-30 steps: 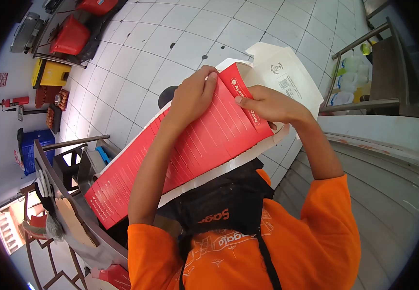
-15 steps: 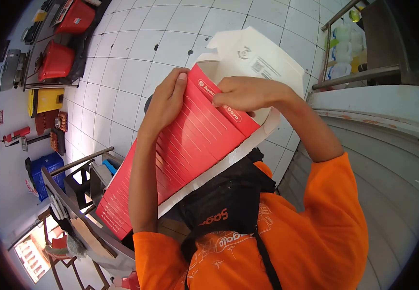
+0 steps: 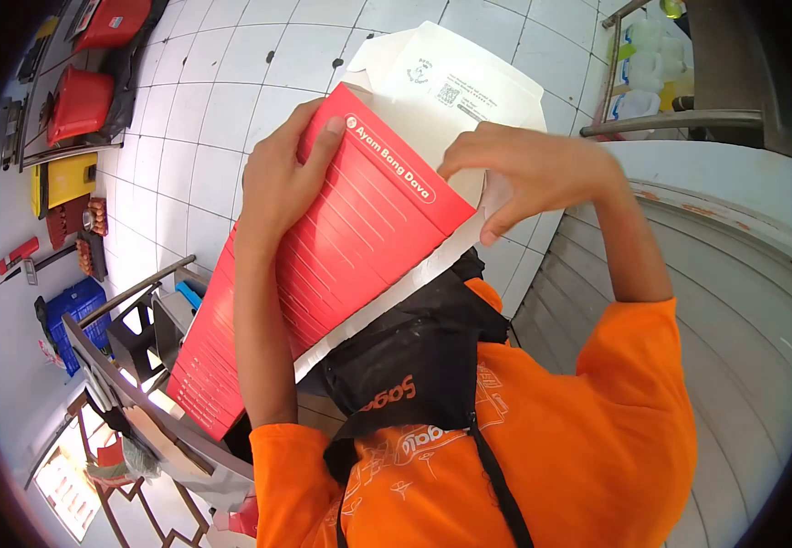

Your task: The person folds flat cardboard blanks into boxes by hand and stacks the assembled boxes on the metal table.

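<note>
A long stack of nested red cardboard food boxes (image 3: 350, 247) slants across the front of my body. The front box carries the words "Ayam Bang Dava", and its white inner lid (image 3: 469, 78) stands open at the far end, with a printed code on it. My left hand (image 3: 286, 169) is closed around the left side of the stack near that end, thumb flat on the red face. At the right corner of the front box is my right hand (image 3: 528, 173), curved, thumb and fingers apart. Its fingertips are by the rim; whether they touch it I cannot tell.
A metal-framed table (image 3: 154, 411) stands at the lower left, beside the stack's far-left end. Red tubs (image 3: 81, 105), a yellow bin (image 3: 65, 178) and a blue crate (image 3: 74, 315) line the left wall. Plastic jugs (image 3: 642, 68) sit on a rack at upper right.
My right hand has moved off the printed label toward the right and its thumb and fingers have spread. The whole label now shows. The stack and my left hand have shifted slightly left.
</note>
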The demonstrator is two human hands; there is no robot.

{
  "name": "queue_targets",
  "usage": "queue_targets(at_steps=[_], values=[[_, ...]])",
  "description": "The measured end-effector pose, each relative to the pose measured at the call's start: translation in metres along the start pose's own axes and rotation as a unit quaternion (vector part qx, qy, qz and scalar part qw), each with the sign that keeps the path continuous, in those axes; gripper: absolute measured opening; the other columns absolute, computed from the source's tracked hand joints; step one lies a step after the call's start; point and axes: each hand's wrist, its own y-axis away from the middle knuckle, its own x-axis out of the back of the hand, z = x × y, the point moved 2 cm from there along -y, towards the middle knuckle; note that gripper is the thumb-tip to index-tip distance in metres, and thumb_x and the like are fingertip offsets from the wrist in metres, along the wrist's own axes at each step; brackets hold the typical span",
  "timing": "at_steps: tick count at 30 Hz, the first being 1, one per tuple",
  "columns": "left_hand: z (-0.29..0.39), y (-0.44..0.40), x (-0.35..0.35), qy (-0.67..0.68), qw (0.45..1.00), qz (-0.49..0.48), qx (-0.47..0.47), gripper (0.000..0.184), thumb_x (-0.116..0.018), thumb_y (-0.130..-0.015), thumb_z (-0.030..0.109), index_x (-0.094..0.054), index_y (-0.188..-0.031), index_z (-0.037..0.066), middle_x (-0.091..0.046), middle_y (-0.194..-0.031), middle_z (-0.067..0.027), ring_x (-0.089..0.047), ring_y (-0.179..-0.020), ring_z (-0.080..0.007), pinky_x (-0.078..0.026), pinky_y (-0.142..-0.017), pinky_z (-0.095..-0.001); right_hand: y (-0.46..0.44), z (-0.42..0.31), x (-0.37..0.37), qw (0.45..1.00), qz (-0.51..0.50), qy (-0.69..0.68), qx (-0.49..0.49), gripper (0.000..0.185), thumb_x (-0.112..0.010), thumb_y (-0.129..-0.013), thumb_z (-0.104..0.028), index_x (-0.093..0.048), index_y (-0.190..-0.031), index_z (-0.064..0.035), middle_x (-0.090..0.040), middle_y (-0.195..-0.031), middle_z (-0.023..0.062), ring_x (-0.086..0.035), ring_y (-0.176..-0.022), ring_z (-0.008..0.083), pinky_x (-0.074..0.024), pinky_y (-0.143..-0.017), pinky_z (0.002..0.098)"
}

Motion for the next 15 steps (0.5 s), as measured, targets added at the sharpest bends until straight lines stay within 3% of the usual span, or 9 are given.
queue_targets(at_steps=[2,3,6,9,15], values=[[0.003,0.001,-0.002,-0.021,1.0,0.005,0.002,0.057,-0.058,-0.102,0.058,-0.069,-0.133,0.011,-0.077,-0.09,-0.0198,-0.075,-0.078,-0.0337,-0.057,-0.076,-0.0413,0.007,0.016,-0.032,0.984,0.058,0.168,-0.003,0.042,-0.084,-0.074,-0.004,-0.071,-0.113,-0.0106,-0.066,-0.116,0.0042,-0.06,-0.11,0.0252,-0.0479,-0.095,0.0363],[0.004,0.001,-0.004,-0.042,0.999,0.008,-0.001,0.057,-0.058,-0.101,0.058,-0.069,-0.133,0.011,-0.077,-0.089,-0.0198,-0.075,-0.078,-0.0339,-0.057,-0.075,-0.0416,0.004,0.024,-0.046,0.977,0.076,0.2,0.003,0.036,-0.081,-0.065,0.001,-0.069,-0.096,-0.0121,-0.063,-0.104,0.0015,-0.057,-0.1,0.0238,-0.0453,-0.087,0.0355],[0.005,0.001,-0.006,-0.066,0.998,0.012,-0.01,0.058,-0.059,-0.1,0.059,-0.069,-0.134,0.012,-0.077,-0.089,-0.0193,-0.076,-0.08,-0.0345,-0.058,-0.076,-0.0417,0.01,0.03,-0.052,0.974,0.067,0.215,0.013,0.032,-0.08,-0.062,0.002,-0.066,-0.089,-0.0105,-0.062,-0.101,-0.0007,-0.056,-0.099,0.0224,-0.0459,-0.086,0.0358],[0.005,0.005,-0.004,-0.052,0.999,0.0,0.008,0.062,-0.061,-0.097,0.062,-0.068,-0.135,0.014,-0.078,-0.091,-0.0183,-0.077,-0.082,-0.0348,-0.058,-0.078,-0.0422,0.012,0.03,-0.054,0.964,0.11,0.238,0.052,0.016,-0.078,-0.078,-0.007,-0.065,-0.085,-0.0142,-0.058,-0.095,-0.0035,-0.055,-0.095,0.0199,-0.0451,-0.082,0.0346],[0.008,0.003,-0.002,-0.069,0.997,-0.001,0.023,0.072,-0.065,-0.09,0.069,-0.065,-0.139,0.016,-0.079,-0.1,-0.0169,-0.077,-0.09,-0.0349,-0.058,-0.086,-0.0442,0.013,0.045,-0.064,0.959,0.179,0.206,0.074,0.021,-0.08,-0.076,-0.007,-0.063,-0.087,-0.0144,-0.058,-0.095,-0.0022,-0.055,-0.093,0.0203,-0.0441,-0.082,0.0354]])
